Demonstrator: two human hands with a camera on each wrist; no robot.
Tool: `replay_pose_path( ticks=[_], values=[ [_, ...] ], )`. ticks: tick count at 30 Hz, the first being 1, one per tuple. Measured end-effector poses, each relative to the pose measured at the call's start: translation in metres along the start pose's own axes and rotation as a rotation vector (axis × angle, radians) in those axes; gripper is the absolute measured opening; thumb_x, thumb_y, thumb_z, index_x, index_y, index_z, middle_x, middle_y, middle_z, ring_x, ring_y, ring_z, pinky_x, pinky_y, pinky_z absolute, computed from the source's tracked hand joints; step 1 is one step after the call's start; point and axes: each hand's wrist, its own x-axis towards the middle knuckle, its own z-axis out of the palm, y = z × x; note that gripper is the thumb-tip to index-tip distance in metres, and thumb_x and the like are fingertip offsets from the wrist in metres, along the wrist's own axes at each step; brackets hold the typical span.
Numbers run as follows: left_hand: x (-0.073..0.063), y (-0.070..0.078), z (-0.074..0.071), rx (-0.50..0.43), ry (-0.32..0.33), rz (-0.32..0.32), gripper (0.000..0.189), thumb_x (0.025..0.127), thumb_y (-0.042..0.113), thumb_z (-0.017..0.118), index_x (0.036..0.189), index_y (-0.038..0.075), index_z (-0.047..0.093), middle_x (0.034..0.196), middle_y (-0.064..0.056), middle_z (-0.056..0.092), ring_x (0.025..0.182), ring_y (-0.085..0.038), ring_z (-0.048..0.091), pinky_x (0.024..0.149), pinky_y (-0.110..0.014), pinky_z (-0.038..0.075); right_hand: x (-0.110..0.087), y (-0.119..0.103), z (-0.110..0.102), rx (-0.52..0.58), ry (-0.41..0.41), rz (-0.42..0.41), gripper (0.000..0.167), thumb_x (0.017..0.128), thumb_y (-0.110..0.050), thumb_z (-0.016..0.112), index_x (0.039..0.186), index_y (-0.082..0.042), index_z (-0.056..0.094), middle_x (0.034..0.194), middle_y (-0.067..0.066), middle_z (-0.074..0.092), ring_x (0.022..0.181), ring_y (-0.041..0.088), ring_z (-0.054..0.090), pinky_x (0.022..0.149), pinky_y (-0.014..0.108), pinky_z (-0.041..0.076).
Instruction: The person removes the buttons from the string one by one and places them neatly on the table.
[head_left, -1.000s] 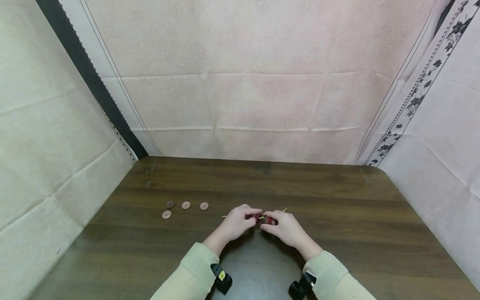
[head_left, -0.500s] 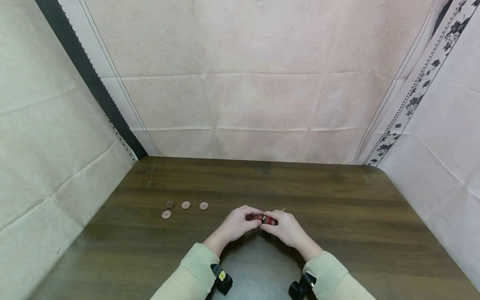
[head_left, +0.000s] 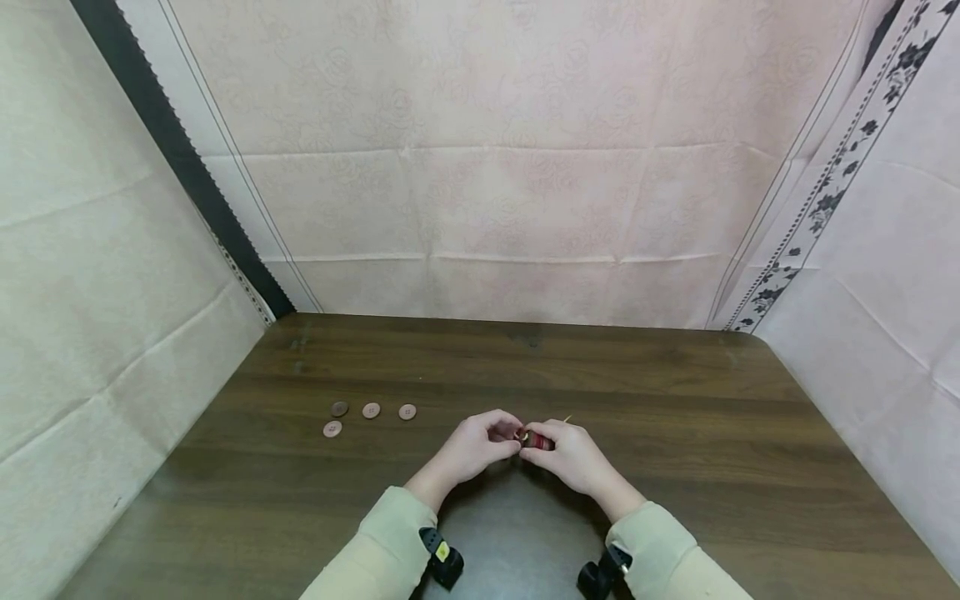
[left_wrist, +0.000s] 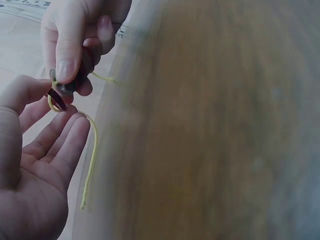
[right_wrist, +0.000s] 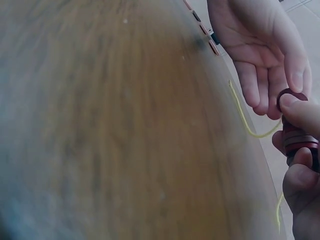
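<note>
At the middle of the table my two hands meet. My right hand [head_left: 573, 457] grips a short stack of dark red and brownish buttons [right_wrist: 299, 136], partly covered by its fingers. A yellow string [left_wrist: 92, 162] runs at the stack, with one loose end hanging past my left fingers and another sticking out beyond my right hand. Between thumb and index finger, my left hand [head_left: 480, 446] pinches a dark red button [left_wrist: 58, 99] right beside the stack's end. Its other fingers are extended. Whether that button touches the stack is hard to tell.
Several loose buttons lie left of my hands on the brown wooden table [head_left: 675, 400], among them a dark one [head_left: 340, 409] and a pale pink one [head_left: 407, 412]. Pale cloth sheets [head_left: 525, 200] hang behind the table and at both sides.
The dark red pieces in my left hand have shifted right, up against the stack. The string end left of that hand has dropped from the head view. My right hand has barely moved.
</note>
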Motion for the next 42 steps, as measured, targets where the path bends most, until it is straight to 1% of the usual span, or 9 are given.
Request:
replay_pose_path(
  ticks=[7, 12, 17, 23, 31, 42],
  values=[
    [-0.001, -0.006, -0.006, 0.038, 0.017, 0.005, 0.029, 0.088, 0.017, 0.066, 0.115, 0.007, 0.065, 0.097, 0.004, 0.064, 0.09, -0.013, 0.058, 0.077, -0.031, 0.048, 0.0, 0.0, -0.002, -0.023, -0.003, 0.012, 0.023, 0.084, -0.027, 0.071, 0.103, -0.015, 0.068, 0.074, -0.011, 0.051, 0.066, 0.007, 0.047, 0.058, 0.024, 0.041],
    [-0.003, -0.007, -0.013, 0.063, 0.017, -0.007, 0.028, 0.087, 0.018, 0.066, 0.113, 0.008, 0.065, 0.096, 0.005, 0.064, 0.089, -0.013, 0.058, 0.077, -0.03, 0.047, 0.0, 0.0, -0.002, -0.03, 0.0, 0.004, 0.025, 0.083, -0.026, 0.071, 0.104, -0.013, 0.068, 0.075, -0.011, 0.051, 0.066, 0.006, 0.047, 0.059, 0.024, 0.041],
    [-0.006, -0.01, -0.02, 0.05, 0.026, -0.018, 0.026, 0.087, 0.016, 0.067, 0.112, 0.008, 0.065, 0.096, 0.004, 0.063, 0.089, -0.014, 0.057, 0.078, -0.032, 0.047, 0.0, 0.002, -0.002, -0.035, 0.005, -0.002, 0.023, 0.083, -0.025, 0.071, 0.104, -0.013, 0.068, 0.074, -0.012, 0.052, 0.066, 0.006, 0.048, 0.059, 0.024, 0.041],
    [-0.009, -0.013, -0.026, 0.051, 0.046, -0.027, 0.025, 0.087, 0.015, 0.066, 0.111, 0.007, 0.065, 0.097, 0.003, 0.064, 0.089, -0.015, 0.058, 0.078, -0.034, 0.047, 0.001, 0.002, -0.002, -0.032, -0.002, 0.005, 0.022, 0.084, -0.024, 0.071, 0.103, -0.014, 0.068, 0.074, -0.011, 0.051, 0.066, 0.006, 0.047, 0.058, 0.024, 0.041],
    [-0.009, -0.019, -0.033, 0.058, 0.074, -0.042, 0.026, 0.087, 0.015, 0.067, 0.111, 0.008, 0.065, 0.095, 0.003, 0.063, 0.087, -0.015, 0.057, 0.077, -0.034, 0.047, -0.001, 0.0, -0.004, -0.043, 0.011, 0.006, 0.021, 0.083, -0.023, 0.072, 0.101, -0.014, 0.068, 0.073, -0.012, 0.051, 0.065, 0.006, 0.048, 0.059, 0.024, 0.042],
    [-0.018, -0.028, -0.046, 0.046, 0.111, -0.05, 0.025, 0.088, 0.016, 0.066, 0.111, 0.008, 0.064, 0.098, 0.002, 0.064, 0.089, -0.016, 0.058, 0.078, -0.035, 0.047, -0.001, 0.002, -0.003, -0.045, 0.003, 0.006, 0.022, 0.083, -0.024, 0.072, 0.102, -0.015, 0.068, 0.073, -0.012, 0.051, 0.066, 0.006, 0.047, 0.06, 0.024, 0.042]
  ],
)
